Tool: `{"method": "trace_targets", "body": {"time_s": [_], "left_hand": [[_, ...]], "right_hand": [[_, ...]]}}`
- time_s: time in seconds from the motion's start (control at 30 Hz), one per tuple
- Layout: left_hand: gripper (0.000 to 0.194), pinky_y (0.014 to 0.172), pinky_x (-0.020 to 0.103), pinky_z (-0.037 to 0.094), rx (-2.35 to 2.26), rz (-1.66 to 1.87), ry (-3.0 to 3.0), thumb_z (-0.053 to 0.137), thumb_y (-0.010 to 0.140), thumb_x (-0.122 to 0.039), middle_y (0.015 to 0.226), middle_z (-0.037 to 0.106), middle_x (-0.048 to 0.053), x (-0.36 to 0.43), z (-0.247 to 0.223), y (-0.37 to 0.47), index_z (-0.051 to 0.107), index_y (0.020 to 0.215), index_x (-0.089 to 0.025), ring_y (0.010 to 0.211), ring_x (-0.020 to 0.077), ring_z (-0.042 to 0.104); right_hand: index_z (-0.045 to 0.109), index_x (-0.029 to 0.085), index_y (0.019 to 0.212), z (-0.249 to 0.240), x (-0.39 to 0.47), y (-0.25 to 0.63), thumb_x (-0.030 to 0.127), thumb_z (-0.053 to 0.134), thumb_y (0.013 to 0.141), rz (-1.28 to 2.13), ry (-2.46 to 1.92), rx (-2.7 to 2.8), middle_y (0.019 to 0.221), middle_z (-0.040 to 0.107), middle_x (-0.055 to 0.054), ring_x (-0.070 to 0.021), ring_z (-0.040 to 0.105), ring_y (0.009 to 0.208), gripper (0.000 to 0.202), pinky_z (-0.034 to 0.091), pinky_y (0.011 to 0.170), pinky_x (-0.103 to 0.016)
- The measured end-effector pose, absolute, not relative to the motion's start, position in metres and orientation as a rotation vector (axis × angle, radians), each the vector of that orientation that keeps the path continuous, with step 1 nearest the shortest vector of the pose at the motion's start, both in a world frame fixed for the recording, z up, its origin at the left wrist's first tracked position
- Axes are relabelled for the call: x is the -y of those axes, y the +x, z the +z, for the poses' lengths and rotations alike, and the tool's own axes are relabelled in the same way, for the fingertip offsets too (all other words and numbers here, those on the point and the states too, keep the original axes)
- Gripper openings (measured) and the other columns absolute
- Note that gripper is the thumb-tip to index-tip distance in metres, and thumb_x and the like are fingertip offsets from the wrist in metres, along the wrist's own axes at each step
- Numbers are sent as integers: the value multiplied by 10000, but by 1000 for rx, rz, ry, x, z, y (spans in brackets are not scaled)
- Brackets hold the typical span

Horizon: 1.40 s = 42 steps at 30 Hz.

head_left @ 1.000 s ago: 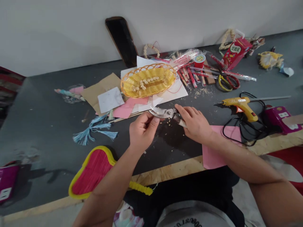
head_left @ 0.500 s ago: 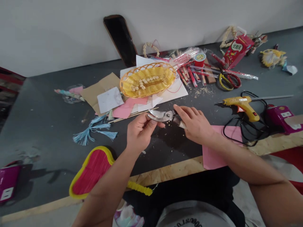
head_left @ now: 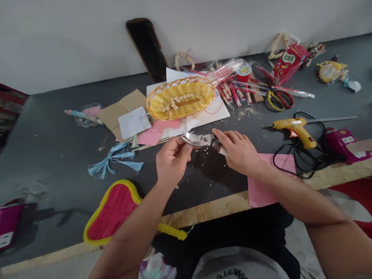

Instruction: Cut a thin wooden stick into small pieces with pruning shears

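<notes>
My right hand (head_left: 242, 153) is wrapped round the handles of a pair of pruning shears (head_left: 203, 139), its metal blades pointing left. At the blade tips my left hand (head_left: 173, 161) is closed, thumb and fingers pinched together; a small pale bit shows between the blades, but what the fingers hold is too small to make out. Beyond both hands stands a yellow woven basket (head_left: 200, 95) with several small knobbly beige pieces (head_left: 174, 102) in it. Tiny pale crumbs lie on the dark table under the shears.
A yellow glue gun (head_left: 302, 128) with a black cord and scissors (head_left: 280, 100) lie right. Left are a blue tassel (head_left: 113, 161) and a red paddle-shaped piece with yellow rim (head_left: 113, 211). A phone (head_left: 147, 48) leans on the wall; a red drink carton (head_left: 290, 62) stands behind.
The shears' blades look closer together than before. My left fingertips have shifted slightly at the blade tips. The view has drifted a little; everything else stays put.
</notes>
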State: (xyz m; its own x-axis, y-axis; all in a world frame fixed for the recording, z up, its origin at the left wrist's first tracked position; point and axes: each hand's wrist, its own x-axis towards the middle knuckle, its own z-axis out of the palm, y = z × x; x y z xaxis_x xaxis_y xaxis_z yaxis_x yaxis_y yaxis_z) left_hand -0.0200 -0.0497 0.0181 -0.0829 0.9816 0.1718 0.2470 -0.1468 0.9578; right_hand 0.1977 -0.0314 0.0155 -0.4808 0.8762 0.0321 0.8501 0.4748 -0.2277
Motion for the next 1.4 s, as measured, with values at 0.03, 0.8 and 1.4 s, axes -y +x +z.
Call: {"method": "trace_targets", "body": {"time_s": [0.03,0.8,1.4], "left_hand": [[220,493,219,359,-1402,1293,1464,678,912,-387,564,618,-24,50,19,-20,707,853,-178,474,84,474],[407,356,215,157,-1029,1107,1003,851,678,-502,527,673,42,42,35,-18,613,670,-172,334,39,281],[252,455,225,368,-1243,1273,1214,791,805,-394,747,765,56,44,16,-21,665,801,-176,467,79,472]], "right_hand": [[314,215,1551,15,31,198,107,481,804,271,-1510,2572,1323,602,-129,-285,567,1114,773,438,848,-401],[250,226,1583,19,25,207,84,510,727,321,-1348,2651,1381,566,-122,-289,542,1156,907,456,904,-413],[289,236,1567,13,27,200,106,473,797,289,-1476,2556,1300,602,-126,-281,560,1107,803,454,878,-402]]}}
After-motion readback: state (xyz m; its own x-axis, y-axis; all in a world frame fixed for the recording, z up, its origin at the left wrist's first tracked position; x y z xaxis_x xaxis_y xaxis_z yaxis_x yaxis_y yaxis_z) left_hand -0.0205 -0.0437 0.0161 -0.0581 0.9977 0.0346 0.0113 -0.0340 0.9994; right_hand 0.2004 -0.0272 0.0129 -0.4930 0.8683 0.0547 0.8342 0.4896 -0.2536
